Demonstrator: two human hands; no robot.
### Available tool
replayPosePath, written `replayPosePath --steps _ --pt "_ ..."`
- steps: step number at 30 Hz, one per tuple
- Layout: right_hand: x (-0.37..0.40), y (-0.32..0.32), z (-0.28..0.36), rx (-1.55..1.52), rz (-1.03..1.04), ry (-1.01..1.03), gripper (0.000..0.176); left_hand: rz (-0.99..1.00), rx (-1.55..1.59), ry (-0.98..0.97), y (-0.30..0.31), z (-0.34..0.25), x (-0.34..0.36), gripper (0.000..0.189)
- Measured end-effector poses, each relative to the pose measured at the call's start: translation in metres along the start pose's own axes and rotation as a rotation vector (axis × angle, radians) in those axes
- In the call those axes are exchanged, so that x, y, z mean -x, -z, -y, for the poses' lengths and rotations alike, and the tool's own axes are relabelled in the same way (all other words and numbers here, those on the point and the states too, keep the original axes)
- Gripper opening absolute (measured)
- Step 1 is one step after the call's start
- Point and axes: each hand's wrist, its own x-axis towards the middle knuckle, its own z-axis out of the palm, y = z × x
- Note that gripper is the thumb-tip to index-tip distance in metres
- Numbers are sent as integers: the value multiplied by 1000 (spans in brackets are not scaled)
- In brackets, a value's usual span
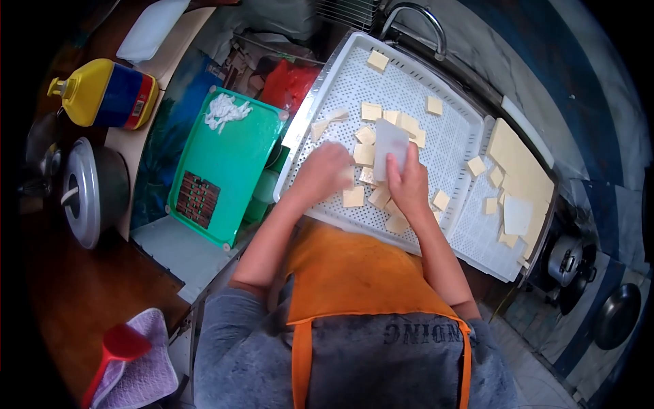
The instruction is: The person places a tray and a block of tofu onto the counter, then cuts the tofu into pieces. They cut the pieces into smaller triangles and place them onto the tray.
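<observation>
White cutter [390,144]: flat white card, stands on edge in the middle of the big tray, on top of the yellow squares.
R hand [411,184]: fingers wrapped round the cutter's right side, thumb in front. Holds it tight.
L hand [325,172]: just left of the cutter, palm down on the tray, touching some squares. It's blurry, so can't tell if the fingers grip anything.
Yellow squares [353,197]: lots of small pale pcs, most bunched under and btwn both hands, a few apart near the far edge.
Big tray [354,82]: white w/ tiny holes, tilted in the view, right in front of the person.
2nd tray [477,238]: same kind, touching the big tray's right side.
Big slab [521,167]: pale yellow, uncut, on the 2nd tray w/ a few more pcs beside it.
Tap [415,20]: silver, just behind the big tray.
Green board [235,163]: left of the big tray, a white clump [226,110] at its far end.
Yellow bottle [105,93]: lying on its side, far left.
Pot [92,191]: grey w/ lid, below the bottle.
Counter [82,286]: brown, holds a red scoop [116,347] on a purple cloth [143,368].
Apron [361,279]: orange, on the person.
</observation>
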Motion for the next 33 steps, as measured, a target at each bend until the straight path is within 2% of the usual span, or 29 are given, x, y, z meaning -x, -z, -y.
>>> replayPosePath --steps 1,4,7,10,13,16,22,30,33 --pt "4 2 -7 -4 -7 -7 27 58 -45 6 0 -10 3 43" --pt "15 6 -12 5 33 -51 26 18 -122 -66 -10 1 9 35" --pt "24 8 -7 23 50 -38 25 42 -61 46 -9 5 3 26" --pt "28 5 4 121 17 107 23 -27 160 322 -12 7 0 24" --pt "32 0 19 224 -15 262 22 -247 906 412 -31 18 -1 27" --pt "33 -5 32 258 18 298 23 -339 1323 639 -31 1 -4 34" --pt "29 -11 46 223 94 324 25 -321 1500 576 -24 -16 -6 40" --pt "29 -17 48 280 134 332 22 -317 1491 585 -18 -19 -4 36" --pt "29 -33 31 263 199 346 22 -304 1510 566 -19 -17 -5 35"
